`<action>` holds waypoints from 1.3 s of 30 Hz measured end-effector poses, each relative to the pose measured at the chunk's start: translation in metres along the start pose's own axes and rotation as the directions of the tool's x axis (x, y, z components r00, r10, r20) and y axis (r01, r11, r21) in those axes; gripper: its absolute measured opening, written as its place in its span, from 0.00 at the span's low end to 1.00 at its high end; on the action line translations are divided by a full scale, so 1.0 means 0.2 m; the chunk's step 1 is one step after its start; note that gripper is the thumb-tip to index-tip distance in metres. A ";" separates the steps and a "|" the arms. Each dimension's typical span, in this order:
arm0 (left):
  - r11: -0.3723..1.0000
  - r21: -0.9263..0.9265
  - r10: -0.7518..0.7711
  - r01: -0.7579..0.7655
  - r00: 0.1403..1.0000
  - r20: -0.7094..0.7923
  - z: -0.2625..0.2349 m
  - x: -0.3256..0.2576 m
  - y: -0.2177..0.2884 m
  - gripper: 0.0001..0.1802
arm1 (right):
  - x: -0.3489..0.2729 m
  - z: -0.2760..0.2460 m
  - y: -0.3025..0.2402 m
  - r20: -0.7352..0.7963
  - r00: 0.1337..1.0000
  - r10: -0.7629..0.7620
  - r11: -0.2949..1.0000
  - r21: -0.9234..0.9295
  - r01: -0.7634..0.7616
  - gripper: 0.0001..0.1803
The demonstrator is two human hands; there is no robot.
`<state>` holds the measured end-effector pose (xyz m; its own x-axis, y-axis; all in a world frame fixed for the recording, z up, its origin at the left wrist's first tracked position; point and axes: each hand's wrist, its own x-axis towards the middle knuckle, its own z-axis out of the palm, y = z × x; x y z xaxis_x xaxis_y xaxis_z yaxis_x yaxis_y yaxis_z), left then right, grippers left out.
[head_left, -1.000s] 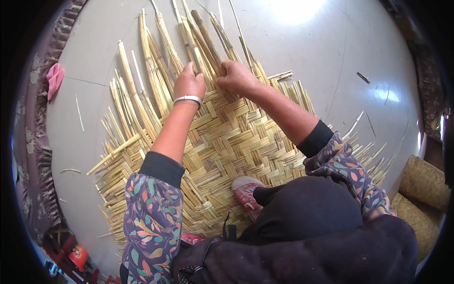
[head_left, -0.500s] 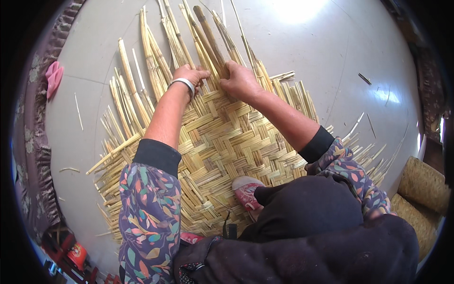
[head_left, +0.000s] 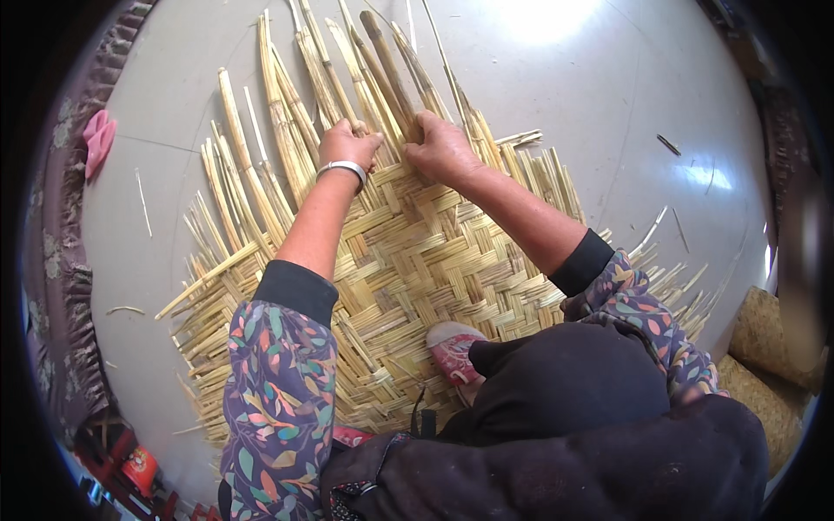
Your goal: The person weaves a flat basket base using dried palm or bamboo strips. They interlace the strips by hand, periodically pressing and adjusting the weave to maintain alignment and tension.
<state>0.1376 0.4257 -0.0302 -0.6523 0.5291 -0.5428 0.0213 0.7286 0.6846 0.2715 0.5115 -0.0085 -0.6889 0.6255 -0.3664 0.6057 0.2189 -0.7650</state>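
A mat of split reed strips (head_left: 417, 256), woven in a twill pattern, lies on the floor with long loose strip ends fanning out at its far side. At the far edge of the weave, my left hand (head_left: 349, 146) is closed on pale reed strips, with a white band round its wrist. Just to its right, my right hand (head_left: 441, 149) grips a bundle that includes a darker brown reed strip (head_left: 387, 65), which points away from me. The fingertips of both hands are partly hidden among the strips.
My pink patterned shoe (head_left: 455, 354) rests on the mat. A pink cloth-like thing (head_left: 99, 143) lies at the far left by a ruffled purple cover (head_left: 65, 200). Rolled woven mats (head_left: 764, 373) lie at the right. Stray bits (head_left: 668, 144) of reed dot the grey floor.
My left hand has shifted slightly right, its thumb tucked in more, and its forearm has moved right with it. Pale strips beside it have shifted slightly. My right hand stays in place.
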 end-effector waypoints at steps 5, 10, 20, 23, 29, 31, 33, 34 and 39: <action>0.904 0.115 0.427 -0.412 0.880 -0.207 0.07 -0.17 -0.13 0.18 | 0.03 0.02 0.02 -0.022 0.998 0.051 0.998 -0.034 -0.052 0.10; 0.462 0.683 0.834 -0.566 0.540 -0.116 0.19 -0.38 -0.30 0.22 | 0.02 0.01 0.02 -0.019 0.997 0.076 0.996 0.050 -0.075 0.09; 0.404 0.735 0.810 -0.545 0.586 -0.012 0.26 -0.40 -0.37 0.26 | 0.02 0.05 0.06 -0.016 0.998 0.061 0.995 0.083 -0.059 0.12; 0.398 0.750 0.777 -0.529 0.629 0.032 0.26 -0.40 -0.36 0.27 | 0.02 0.06 0.06 -0.063 0.998 -0.015 1.000 -0.023 0.013 0.14; 0.385 0.733 0.725 -0.560 0.675 0.136 0.20 -0.45 -0.32 0.27 | -0.06 0.15 0.06 -0.198 0.826 -0.527 0.783 -0.491 0.382 0.26; 0.438 0.665 0.754 -0.604 0.650 0.094 0.09 -0.55 -0.33 0.20 | -0.10 0.19 -0.06 -0.018 0.819 -0.573 0.684 -0.561 0.466 0.28; 0.484 0.636 0.797 -0.601 0.603 -0.038 -0.02 -0.63 -0.43 0.14 | -0.18 0.27 -0.16 0.214 0.763 -0.610 0.592 -0.517 0.619 0.25; 0.527 0.675 0.794 -0.517 0.583 -0.174 -0.09 -0.65 -0.49 0.12 | -0.20 0.33 -0.19 0.271 0.721 -0.638 0.559 -0.481 0.676 0.25; 0.985 -0.166 -0.154 0.043 0.645 -0.748 -0.56 -0.69 -0.66 0.16 | -0.28 0.49 -0.18 0.396 0.578 -0.714 0.456 -0.363 0.812 0.23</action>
<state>0.1406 0.2085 0.0093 -0.9911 -0.0966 -0.0918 -0.1329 0.6679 0.7323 0.2485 0.3947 -0.0122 -0.9880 -0.0916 0.1242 -0.1387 0.8799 -0.4545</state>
